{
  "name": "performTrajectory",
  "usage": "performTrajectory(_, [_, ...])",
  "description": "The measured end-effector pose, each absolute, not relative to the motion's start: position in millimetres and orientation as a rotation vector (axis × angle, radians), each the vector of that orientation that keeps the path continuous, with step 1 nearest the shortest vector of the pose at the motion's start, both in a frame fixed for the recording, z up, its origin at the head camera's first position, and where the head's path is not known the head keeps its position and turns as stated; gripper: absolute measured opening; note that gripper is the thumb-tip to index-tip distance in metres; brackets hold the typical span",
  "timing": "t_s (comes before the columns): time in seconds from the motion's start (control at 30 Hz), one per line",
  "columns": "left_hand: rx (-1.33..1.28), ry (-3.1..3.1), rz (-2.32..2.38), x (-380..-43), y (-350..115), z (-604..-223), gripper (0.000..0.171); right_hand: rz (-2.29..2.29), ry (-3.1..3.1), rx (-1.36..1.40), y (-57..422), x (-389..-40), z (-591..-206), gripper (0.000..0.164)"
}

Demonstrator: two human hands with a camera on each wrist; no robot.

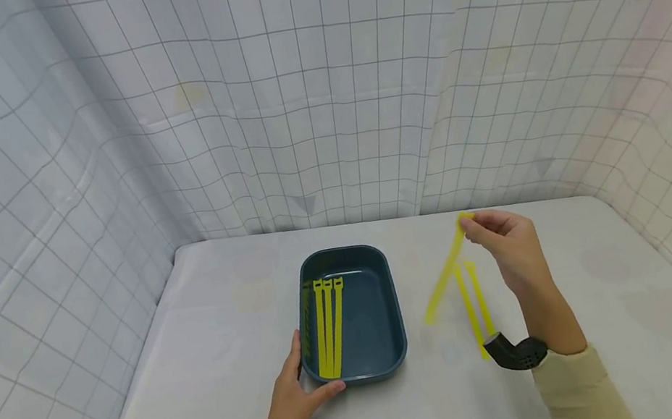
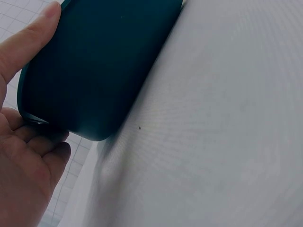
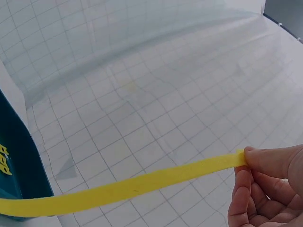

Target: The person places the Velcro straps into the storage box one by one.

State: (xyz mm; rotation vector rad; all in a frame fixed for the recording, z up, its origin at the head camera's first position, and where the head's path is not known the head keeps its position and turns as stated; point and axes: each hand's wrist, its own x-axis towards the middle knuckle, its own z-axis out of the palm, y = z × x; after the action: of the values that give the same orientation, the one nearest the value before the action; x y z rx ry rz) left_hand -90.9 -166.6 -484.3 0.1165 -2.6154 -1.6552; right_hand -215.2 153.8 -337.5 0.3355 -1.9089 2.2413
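Note:
My right hand (image 1: 508, 241) pinches one end of a yellow hook-and-loop cable tie (image 1: 446, 281), which slants down to the left above the table. In the right wrist view, the cable tie (image 3: 128, 190) stretches from thumb and fingertip toward the tray. My left hand (image 1: 293, 393) grips the near left corner of a dark teal tray (image 1: 367, 322), thumb at the near wall and fingers along the left side. Inside the tray, on its left, several yellow cable ties (image 1: 331, 327) lie side by side, slotted heads at the far end.
Two more yellow cable ties (image 1: 474, 301) lie on the white table (image 1: 214, 316) to the right of the tray, near my right forearm. A black wrist camera (image 1: 515, 351) sits on that wrist. Grid-patterned curtains (image 1: 318, 95) surround the table at the back and sides.

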Motion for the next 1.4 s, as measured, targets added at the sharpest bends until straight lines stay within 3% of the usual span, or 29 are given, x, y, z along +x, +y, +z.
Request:
performTrajectory(0.53, [0.110, -2.616, -1.629, -91, -167, -484, 0.113, 2.333, -2.011, 0.352, 105, -220, -357, 0.004])
performTrajectory(0.87, [0.108, -2.609, -1.635, -92, -167, -486, 0.113, 2.375, -2.112, 0.324, 70, -216, -378, 0.024])
performTrajectory(1.4, [0.104, -2.609, -1.630, -93, -167, -486, 0.112, 2.441, -2.159, 0.354, 34, -209, -396, 0.021])
